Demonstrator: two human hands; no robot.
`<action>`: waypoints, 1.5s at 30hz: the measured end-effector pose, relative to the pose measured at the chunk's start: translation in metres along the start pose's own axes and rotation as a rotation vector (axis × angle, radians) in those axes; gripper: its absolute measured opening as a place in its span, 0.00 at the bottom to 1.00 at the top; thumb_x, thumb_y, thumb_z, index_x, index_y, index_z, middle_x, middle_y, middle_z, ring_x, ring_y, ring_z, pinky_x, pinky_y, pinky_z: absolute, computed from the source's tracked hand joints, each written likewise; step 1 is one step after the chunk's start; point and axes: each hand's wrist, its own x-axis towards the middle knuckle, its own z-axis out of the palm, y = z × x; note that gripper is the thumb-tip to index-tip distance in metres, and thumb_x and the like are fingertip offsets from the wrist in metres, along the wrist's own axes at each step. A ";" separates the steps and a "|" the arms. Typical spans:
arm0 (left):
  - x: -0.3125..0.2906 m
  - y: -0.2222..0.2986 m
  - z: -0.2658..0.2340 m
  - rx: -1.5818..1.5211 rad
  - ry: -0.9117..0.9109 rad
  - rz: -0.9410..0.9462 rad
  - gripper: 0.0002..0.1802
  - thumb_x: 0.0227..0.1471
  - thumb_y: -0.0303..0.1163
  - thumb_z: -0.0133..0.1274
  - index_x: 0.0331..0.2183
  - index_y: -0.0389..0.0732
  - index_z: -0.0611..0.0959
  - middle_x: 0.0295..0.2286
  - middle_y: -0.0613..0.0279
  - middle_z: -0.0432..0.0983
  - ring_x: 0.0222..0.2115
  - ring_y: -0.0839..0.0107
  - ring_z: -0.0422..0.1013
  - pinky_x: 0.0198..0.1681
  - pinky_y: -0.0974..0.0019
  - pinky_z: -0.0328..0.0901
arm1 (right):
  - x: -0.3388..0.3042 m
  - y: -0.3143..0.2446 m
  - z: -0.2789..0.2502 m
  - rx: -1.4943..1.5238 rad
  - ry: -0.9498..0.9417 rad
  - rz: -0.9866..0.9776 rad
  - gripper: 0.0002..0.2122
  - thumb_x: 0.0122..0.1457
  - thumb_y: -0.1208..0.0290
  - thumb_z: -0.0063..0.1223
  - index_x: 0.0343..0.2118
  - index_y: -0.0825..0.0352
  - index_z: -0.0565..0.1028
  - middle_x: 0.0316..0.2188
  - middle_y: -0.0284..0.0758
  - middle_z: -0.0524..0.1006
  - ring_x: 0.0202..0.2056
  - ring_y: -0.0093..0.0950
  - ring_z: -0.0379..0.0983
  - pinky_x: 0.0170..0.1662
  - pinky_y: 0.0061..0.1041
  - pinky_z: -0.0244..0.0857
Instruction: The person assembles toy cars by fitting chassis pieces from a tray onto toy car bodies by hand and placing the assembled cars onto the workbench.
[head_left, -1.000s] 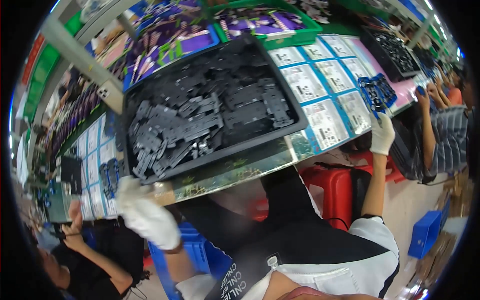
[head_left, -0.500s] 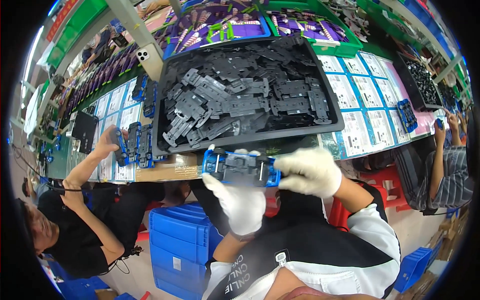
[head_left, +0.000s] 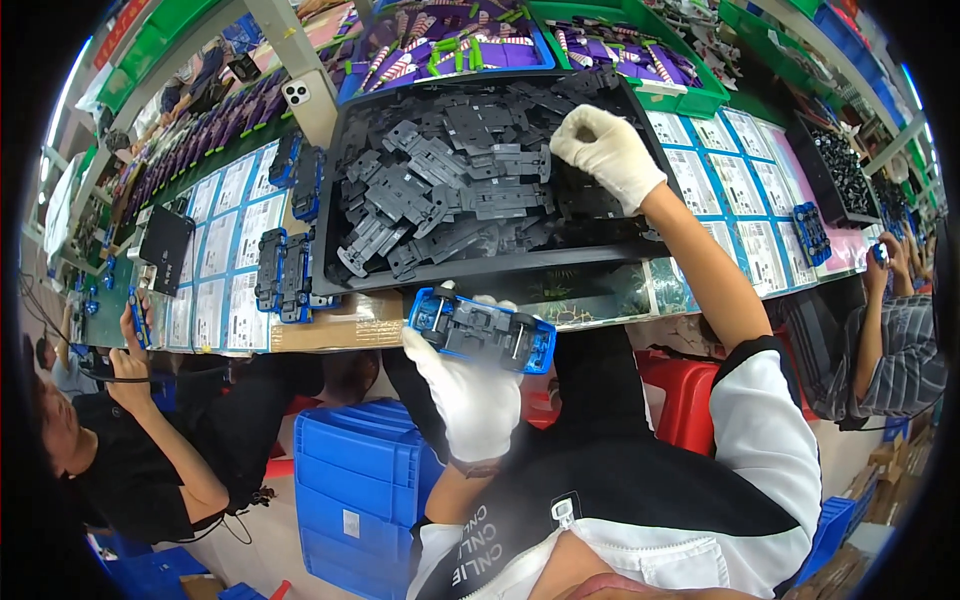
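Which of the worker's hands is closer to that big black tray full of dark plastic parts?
The right hand: it reaches into the black tray, down among the dark parts. The left hand is below the tray's near edge, holding a blue toy car upside down.

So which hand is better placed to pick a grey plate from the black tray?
The right hand: it is already over the grey plates in the black tray. The left hand holds the blue toy car.

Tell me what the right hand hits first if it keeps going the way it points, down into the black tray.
Most likely the heap of grey plastic chassis plates directly beneath the right hand in the black tray; its fingers look about to touch them, though depth is unclear.
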 end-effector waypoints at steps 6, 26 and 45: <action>0.005 -0.001 0.005 -0.005 0.020 -0.042 0.35 0.57 0.67 0.44 0.51 0.49 0.75 0.44 0.58 0.74 0.45 0.57 0.69 0.53 0.44 0.64 | -0.004 -0.031 0.010 -0.557 -0.052 -0.083 0.17 0.48 0.61 0.70 0.33 0.69 0.78 0.29 0.33 0.77 0.31 0.23 0.71 0.39 0.23 0.67; 0.006 -0.006 0.004 -0.004 -0.051 -0.105 0.36 0.59 0.66 0.41 0.53 0.48 0.74 0.44 0.57 0.74 0.46 0.57 0.69 0.55 0.47 0.64 | 0.041 -0.014 -0.061 -0.245 -0.374 0.132 0.13 0.61 0.57 0.57 0.37 0.62 0.81 0.33 0.25 0.80 0.36 0.19 0.73 0.39 0.21 0.67; 0.006 -0.009 -0.007 -0.153 -0.147 -0.068 0.46 0.53 0.75 0.35 0.57 0.46 0.69 0.47 0.52 0.73 0.50 0.53 0.68 0.57 0.49 0.63 | -0.073 -0.007 -0.008 -0.452 0.255 -0.075 0.20 0.55 0.62 0.63 0.52 0.56 0.77 0.37 0.40 0.76 0.38 0.36 0.75 0.45 0.31 0.68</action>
